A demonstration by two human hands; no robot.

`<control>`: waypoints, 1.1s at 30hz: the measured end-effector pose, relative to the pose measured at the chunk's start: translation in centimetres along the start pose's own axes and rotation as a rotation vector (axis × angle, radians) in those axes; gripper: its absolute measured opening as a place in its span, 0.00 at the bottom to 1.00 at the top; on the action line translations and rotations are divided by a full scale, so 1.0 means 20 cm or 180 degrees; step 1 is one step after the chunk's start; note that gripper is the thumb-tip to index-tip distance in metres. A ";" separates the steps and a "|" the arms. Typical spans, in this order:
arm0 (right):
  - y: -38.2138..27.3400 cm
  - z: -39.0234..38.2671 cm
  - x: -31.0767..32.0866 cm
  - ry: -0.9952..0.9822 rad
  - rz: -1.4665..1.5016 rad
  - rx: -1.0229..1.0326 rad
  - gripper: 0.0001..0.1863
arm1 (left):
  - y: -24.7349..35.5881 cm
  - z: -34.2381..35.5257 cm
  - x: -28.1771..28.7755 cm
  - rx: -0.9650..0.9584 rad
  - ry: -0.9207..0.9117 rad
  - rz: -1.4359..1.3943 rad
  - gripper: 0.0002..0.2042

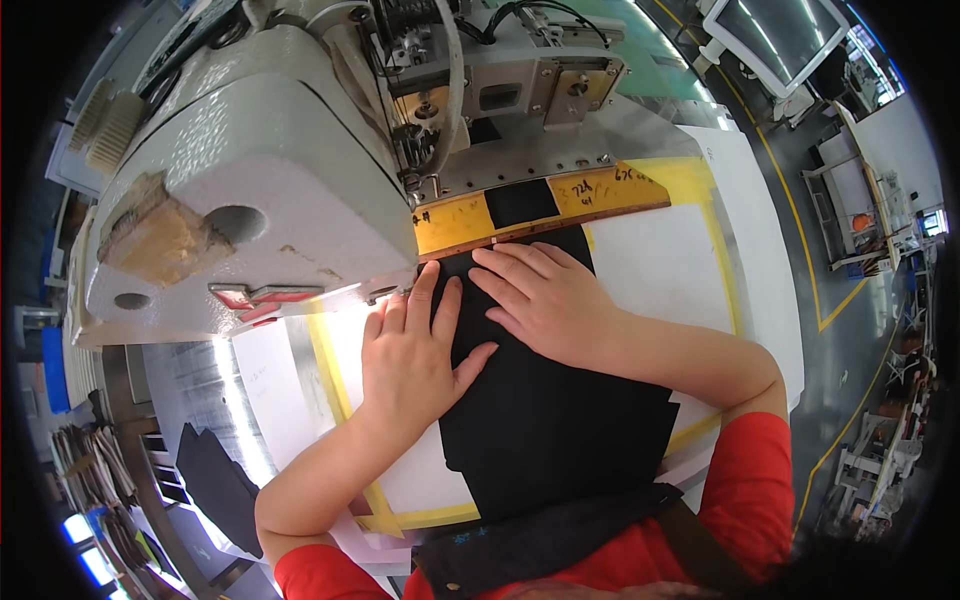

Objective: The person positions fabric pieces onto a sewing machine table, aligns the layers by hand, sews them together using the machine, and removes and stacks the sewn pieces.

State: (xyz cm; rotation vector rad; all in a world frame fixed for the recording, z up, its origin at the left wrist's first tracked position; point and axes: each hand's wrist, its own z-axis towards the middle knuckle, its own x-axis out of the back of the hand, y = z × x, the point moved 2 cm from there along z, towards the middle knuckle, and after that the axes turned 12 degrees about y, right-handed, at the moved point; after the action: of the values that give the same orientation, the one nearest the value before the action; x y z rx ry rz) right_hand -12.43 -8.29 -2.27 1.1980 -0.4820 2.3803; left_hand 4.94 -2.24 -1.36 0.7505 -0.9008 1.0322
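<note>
A black fabric piece lies on a white board with yellow tape borders, its far edge meeting a yellow guide bar of a grey industrial sewing machine. My left hand rests at the left edge of the fabric beside the machine head, fingers spread and pointing toward the bar. My right hand lies flat on the fabric, fingertips just short of the bar, fingers apart. The machine head overhangs just left of my left fingertips.
Dark cut pieces lie on a metal tabletop at the lower left, near stacked sheets. A screen stands at the upper right. Beyond the board, a grey floor with yellow lines runs past carts.
</note>
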 end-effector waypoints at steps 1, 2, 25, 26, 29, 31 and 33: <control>0.00 0.00 0.00 -0.0002 -0.0017 -0.0014 0.23 | 0.00 0.00 0.00 -0.0017 0.0003 -0.0015 0.32; 0.00 0.00 -0.01 -0.0157 -0.0026 -0.0016 0.25 | -0.01 0.00 -0.01 -0.0150 0.0099 -0.0080 0.32; 0.17 -0.22 0.20 -0.0418 -0.0098 -0.0509 0.30 | 0.01 0.01 0.01 -0.0061 -0.0067 -0.0172 0.32; 0.15 -0.23 0.20 -0.0396 -0.0183 -0.0457 0.30 | 0.01 0.01 0.00 -0.0046 -0.0087 -0.0174 0.32; 0.15 -0.24 0.19 -0.0371 -0.0189 -0.0460 0.31 | 0.02 0.01 0.01 -0.0072 -0.0063 -0.0147 0.32; 0.17 -0.23 0.19 -0.0342 -0.0084 -0.0507 0.31 | 0.02 0.01 0.01 -0.0125 -0.0014 -0.0057 0.31; 0.18 -0.22 0.19 -0.0352 0.0131 -0.0514 0.31 | 0.02 0.01 0.01 -0.0168 0.0038 0.0051 0.31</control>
State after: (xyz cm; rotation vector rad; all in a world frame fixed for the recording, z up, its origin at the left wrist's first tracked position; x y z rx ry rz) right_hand -19.30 -8.34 -2.17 1.2609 -0.7264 2.2678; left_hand 4.65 -2.23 -1.08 0.6933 -0.9217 1.0224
